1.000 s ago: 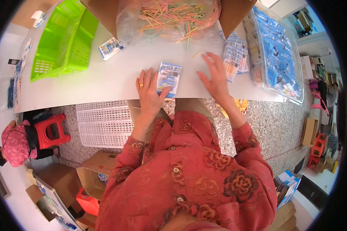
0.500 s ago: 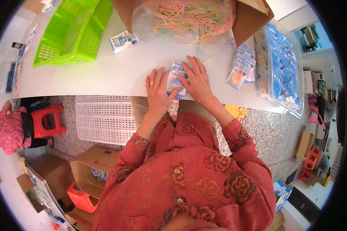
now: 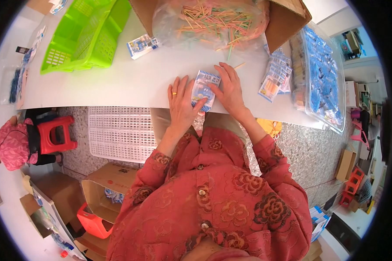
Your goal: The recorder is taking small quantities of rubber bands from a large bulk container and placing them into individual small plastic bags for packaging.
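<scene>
A small blue-and-white printed packet [image 3: 203,89] lies flat on the white table near its front edge. My left hand [image 3: 181,99] rests along its left side, fingers stretched out and the thumb on its lower part. On the other side, my right hand [image 3: 230,92] lies with fingers extended and its thumb touching the packet's right edge. Neither hand is closed round it. A single thin stick [image 3: 239,66] lies just past my right fingertips. Beyond my hands, a clear plastic bag in a cardboard box [image 3: 287,26] holds many thin pink, yellow and green sticks [image 3: 217,19].
Packets [image 3: 274,78] lie in a pile at the right, beside a clear tub [image 3: 322,82] full of blue packets. A green basket [image 3: 80,39] and another packet [image 3: 142,46] are at the left. Below the table are a white crate [image 3: 117,135] and a person on a red stool [image 3: 56,135].
My right hand has eased slightly away from the packet, uncovering more of its face. The whole view has shifted a little; the packet remains between my hands.
</scene>
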Motion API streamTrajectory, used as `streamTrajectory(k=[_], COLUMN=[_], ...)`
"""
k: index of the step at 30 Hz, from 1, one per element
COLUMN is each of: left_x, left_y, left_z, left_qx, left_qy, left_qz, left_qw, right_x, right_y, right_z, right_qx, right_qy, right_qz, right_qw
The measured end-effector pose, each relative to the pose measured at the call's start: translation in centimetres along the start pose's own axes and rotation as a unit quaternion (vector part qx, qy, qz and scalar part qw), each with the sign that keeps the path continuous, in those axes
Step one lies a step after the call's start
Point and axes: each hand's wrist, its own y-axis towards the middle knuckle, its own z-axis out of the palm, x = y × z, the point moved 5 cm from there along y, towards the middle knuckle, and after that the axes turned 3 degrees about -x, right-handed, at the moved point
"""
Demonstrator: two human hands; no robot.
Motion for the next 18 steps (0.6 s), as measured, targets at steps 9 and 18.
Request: streamTrajectory(k=[9,18], left_x=[0.1,-0.1], left_y=[0.2,0.1], left_z=[0.2,0.2], left_qx=[0.008,0.016], left_qy=[-0.001,0.014], left_qz=[-0.013,-0.015], left_qw=[1.000,1.000], right_x=[0.1,0.5], right_y=[-0.3,-0.4], right_z=[0.1,-0.1], right_qx=[-0.004,-0.044], right_qy=[-0.067,-0.039], right_qz=[-0.036,-0.067], right_qw=[0.997,0.996])
